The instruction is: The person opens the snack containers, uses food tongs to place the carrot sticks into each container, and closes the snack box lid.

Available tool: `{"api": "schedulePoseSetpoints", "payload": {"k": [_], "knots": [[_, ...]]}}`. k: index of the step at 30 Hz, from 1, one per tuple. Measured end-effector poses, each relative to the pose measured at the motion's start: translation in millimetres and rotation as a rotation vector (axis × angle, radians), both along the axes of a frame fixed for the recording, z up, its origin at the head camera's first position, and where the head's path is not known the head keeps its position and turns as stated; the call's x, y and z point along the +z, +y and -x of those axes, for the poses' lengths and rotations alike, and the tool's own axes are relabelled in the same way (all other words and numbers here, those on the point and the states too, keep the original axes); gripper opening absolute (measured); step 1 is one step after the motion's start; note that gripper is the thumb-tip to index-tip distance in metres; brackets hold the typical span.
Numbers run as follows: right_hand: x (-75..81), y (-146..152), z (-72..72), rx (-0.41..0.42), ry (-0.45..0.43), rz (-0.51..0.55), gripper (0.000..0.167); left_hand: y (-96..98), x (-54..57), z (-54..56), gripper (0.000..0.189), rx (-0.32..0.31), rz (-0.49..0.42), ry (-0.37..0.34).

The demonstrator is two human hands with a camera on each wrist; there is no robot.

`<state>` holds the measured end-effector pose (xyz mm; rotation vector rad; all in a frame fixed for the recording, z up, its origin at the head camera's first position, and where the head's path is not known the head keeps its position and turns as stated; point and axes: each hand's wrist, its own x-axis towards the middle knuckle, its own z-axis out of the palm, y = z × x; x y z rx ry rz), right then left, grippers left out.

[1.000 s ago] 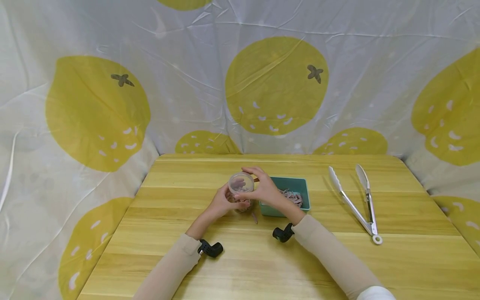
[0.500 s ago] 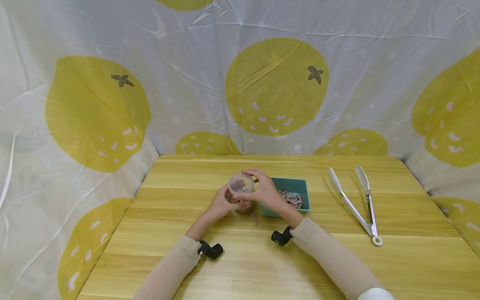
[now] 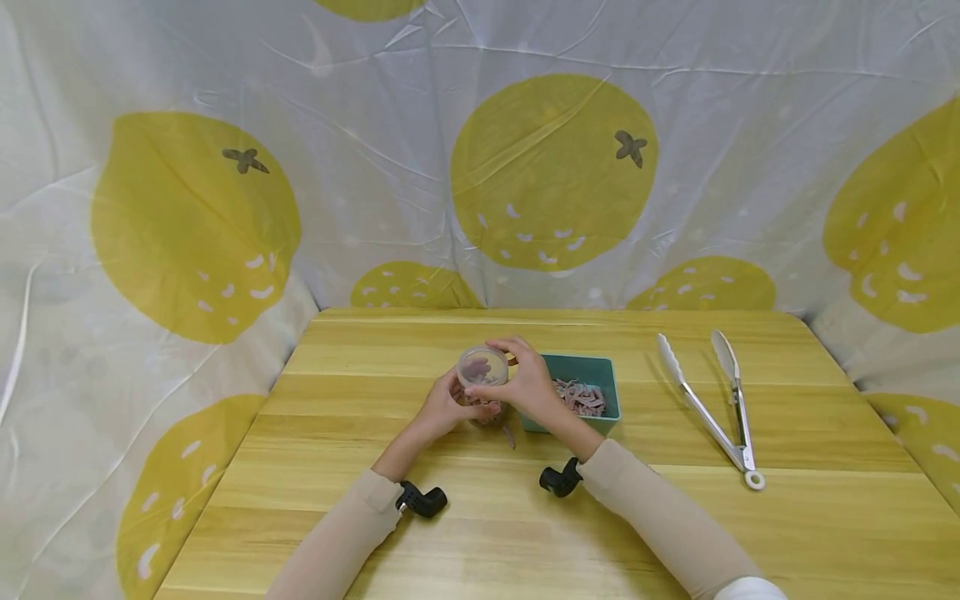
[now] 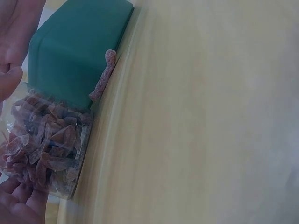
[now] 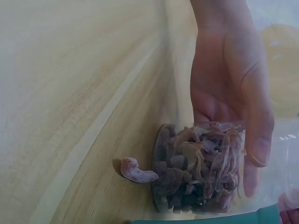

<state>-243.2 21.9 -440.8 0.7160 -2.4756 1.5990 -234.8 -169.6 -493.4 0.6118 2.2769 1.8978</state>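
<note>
A clear plastic jar [image 3: 491, 414] stands upright on the table, filled in its lower part with brownish dried strips. My left hand [image 3: 441, 408] grips its side, with the thumb across the front in the right wrist view. Around the jar's round clear top [image 3: 482, 367], my right hand [image 3: 534, 385] curls its thumb and fingers. Whether that top is a separate lid cannot be told. One loose dried strip [image 5: 136, 172] lies on the wood beside the jar's base. Just to the right is a green box [image 4: 79, 44] holding more strips [image 3: 583, 398], partly hidden by my right wrist.
Metal tongs [image 3: 712, 417] with pale tips lie spread apart on the right side of the wooden table [image 3: 480, 542]. A lemon-print curtain [image 3: 375, 167] hangs behind the table and along both sides.
My right wrist and forearm have shifted slightly left and toward me, while the fingers stay at the jar's top. The left hand and jar have hardly moved.
</note>
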Motion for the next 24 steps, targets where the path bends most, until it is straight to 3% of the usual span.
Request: {"api": "schedulePoseSetpoints", "payload": {"k": [9, 15, 20, 24], "knots": [[3.9, 5.7, 3.5, 0.077, 0.018, -0.017, 0.079, 1.7, 2.4, 1.7, 0.082, -0.016, -0.009, -0.044], [15.6, 13.5, 3.9, 0.102, -0.026, -0.038, 0.086, -0.3, 3.7, 2.4, 0.089, -0.014, -0.013, -0.037], [26.8, 29.7, 3.9, 0.065, -0.038, -0.076, 0.081, -5.1, 4.0, 1.0, 0.094, -0.024, 0.015, -0.027], [35.0, 54.0, 6.1, 0.005, 0.013, -0.135, 0.081, -14.3, 8.1, -0.3, 0.095, -0.045, 0.061, 0.008]]}}
